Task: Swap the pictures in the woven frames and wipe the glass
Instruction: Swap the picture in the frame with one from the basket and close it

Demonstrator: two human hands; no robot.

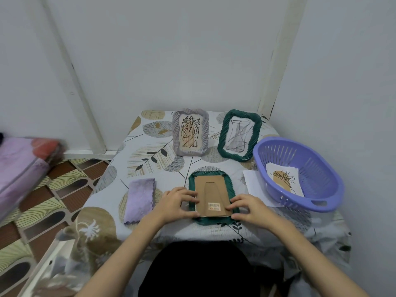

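Observation:
A green woven frame (212,174) lies face down on the table in front of me, its brown cardboard back (212,194) with a barcode sticker facing up. My left hand (179,203) rests on the frame's left edge, fingertips on the cardboard back. My right hand (249,207) touches its lower right corner, fingers spread on the backing. At the back a grey woven frame (190,133) stands upright with a leaf drawing. Beside it a second green woven frame (240,135) leans with a line drawing. A folded lilac cloth (140,199) lies to the left.
A purple plastic basket (300,174) at the right holds a picture sheet (282,177), and another white sheet (256,185) lies partly under it. The leaf-print tablecloth (150,159) covers the table, set in a wall corner. Patterned floor and purple bedding (19,166) are to the left.

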